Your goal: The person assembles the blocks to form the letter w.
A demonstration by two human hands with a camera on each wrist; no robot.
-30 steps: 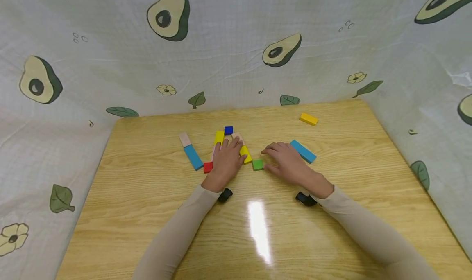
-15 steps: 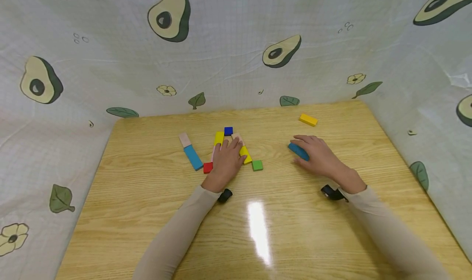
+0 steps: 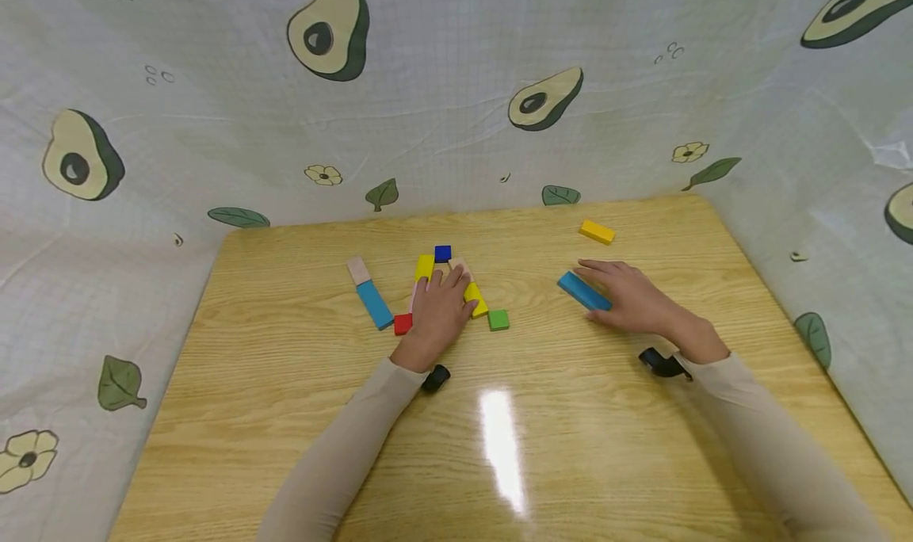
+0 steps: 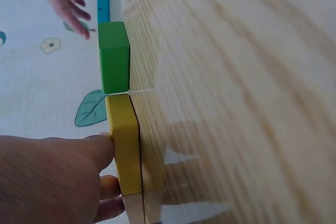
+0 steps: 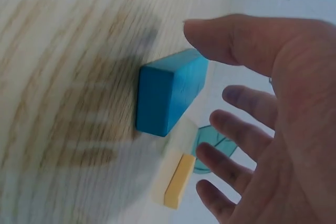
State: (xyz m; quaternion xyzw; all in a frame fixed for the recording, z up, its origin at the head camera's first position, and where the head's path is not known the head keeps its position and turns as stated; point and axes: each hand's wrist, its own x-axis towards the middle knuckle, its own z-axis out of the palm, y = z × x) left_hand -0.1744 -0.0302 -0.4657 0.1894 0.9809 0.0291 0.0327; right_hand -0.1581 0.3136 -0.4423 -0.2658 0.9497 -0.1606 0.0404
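My left hand (image 3: 440, 308) lies with extended fingers over a row of wooden blocks. Its thumb touches the side of a yellow block (image 4: 126, 145), and a pale pink block (image 3: 460, 269) shows by its fingertips. Just off the yellow block's end sits a green block (image 3: 498, 320). My right hand (image 3: 631, 298) is spread around the near end of a long blue block (image 3: 581, 290), thumb on one side and fingers on the other. In the right wrist view a gap shows between those fingers (image 5: 241, 129) and the blue block, which lies on the table.
Left of my left hand lie a red block (image 3: 403, 325), a second blue block (image 3: 374, 304) and a pinkish block (image 3: 358, 270). Beyond it are another yellow block (image 3: 424, 266) and a dark blue block (image 3: 443, 253). An orange-yellow block (image 3: 596, 231) lies at the back right. Patterned cloth (image 3: 442, 130) borders the table (image 3: 285, 415).
My right hand has moved right from beside the green block to the long blue block, then drawn back slightly, uncovering more of it. My left hand has stayed in place.
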